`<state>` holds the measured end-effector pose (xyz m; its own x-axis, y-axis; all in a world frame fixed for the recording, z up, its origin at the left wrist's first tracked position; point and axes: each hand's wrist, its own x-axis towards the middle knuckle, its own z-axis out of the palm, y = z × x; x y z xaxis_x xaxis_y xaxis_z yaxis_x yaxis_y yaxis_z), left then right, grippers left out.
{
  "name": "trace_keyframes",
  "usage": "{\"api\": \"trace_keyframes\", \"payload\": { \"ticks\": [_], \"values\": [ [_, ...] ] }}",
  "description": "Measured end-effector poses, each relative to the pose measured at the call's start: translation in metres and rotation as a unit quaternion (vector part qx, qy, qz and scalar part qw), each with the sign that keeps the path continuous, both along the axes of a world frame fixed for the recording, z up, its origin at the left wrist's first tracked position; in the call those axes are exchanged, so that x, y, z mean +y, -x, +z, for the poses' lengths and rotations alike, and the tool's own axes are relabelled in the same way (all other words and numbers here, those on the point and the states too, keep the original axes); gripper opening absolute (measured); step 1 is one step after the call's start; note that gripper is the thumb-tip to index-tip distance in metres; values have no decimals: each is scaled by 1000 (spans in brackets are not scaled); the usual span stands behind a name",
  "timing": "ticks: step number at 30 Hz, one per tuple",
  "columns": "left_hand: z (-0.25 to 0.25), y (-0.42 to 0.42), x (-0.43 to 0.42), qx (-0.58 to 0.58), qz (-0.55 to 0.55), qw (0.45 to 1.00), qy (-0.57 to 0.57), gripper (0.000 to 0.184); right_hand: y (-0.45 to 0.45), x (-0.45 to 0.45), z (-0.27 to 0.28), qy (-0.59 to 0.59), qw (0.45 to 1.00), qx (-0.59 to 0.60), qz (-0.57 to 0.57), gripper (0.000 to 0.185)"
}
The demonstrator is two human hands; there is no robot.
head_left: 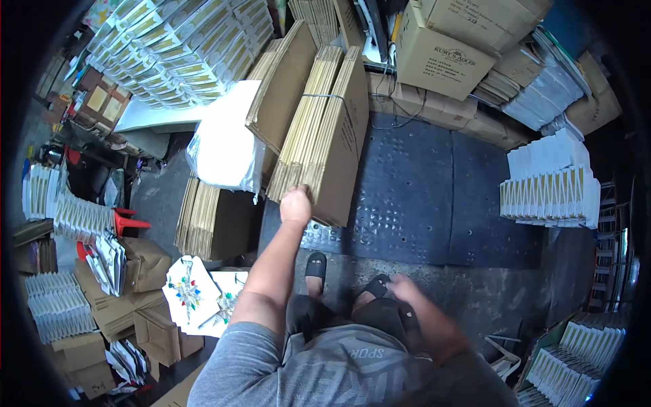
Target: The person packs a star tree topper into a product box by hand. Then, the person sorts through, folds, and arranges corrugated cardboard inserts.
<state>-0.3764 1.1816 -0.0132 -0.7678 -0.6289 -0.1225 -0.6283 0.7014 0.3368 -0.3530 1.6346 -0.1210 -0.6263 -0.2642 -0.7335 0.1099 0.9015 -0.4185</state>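
Through the head camera I'm watching the left hand (pixel 296 205) working at the near end of a tall, strapped bundle of flat brown corrugated-cardboard cartons (pixel 344 146). The bundle is standing on edge at the left side of a black rubber mat with raised studs (pixel 413 183). The left fingers are curling over its near upper corner and, as far as I'm seeing, gripping the cardboard; the fingertips themselves are hiding from me. The right hand (pixel 405 288) is hanging low beside a black open-toed sandal (pixel 376 285), well apart from the bundle; it is blurring, so I can't tell whether its fingers are open or closed.

I'm judging this bundle to be heavy, with so many sheets packing together, and stiff along its length. The smooth outer face is probably offering little friction, while the layered edges are likely giving better bite but crushing or scraping under pressure. I'd be favouring the near corners, with support underneath; the thin dark strap (pixel 327 95), crossing nearer the far end, is looking better for steadying than for bearing weight.

Just left, a large brown cardboard sheet (pixel 279 91) is leaning alongside, with a white plastic-wrapped package (pixel 227 146) sitting beyond it.
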Motion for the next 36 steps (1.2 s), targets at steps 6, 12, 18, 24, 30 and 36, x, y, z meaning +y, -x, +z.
{"api": "trace_keyframes", "payload": {
  "ticks": [6, 12, 18, 24, 30, 36],
  "values": [
    [-1, -5, -27, 59, -27, 998, -22, 28, 81, -273, 56, 190, 974, 120, -17, 74],
    [-10, -6, -49, 72, -49, 995, -48, 32, 105, -393, 71, 126, 977, 165, -53, 77],
    [-11, -2, -49, 43, -53, 993, -100, 41, 103, -376, 62, 93, 982, 161, -23, 72],
    [-4, 5, -34, 50, -50, 995, -77, 50, 110, -357, 62, 143, 978, 144, -45, 68],
    [-2, 4, -18, 70, -41, 991, -102, 53, 118, -333, 59, 184, 972, 141, -28, 68],
    [17, 17, 4, 34, -47, 997, -44, 58, 126, -322, 82, 148, 982, 118, 5, 72]
  ]
}}
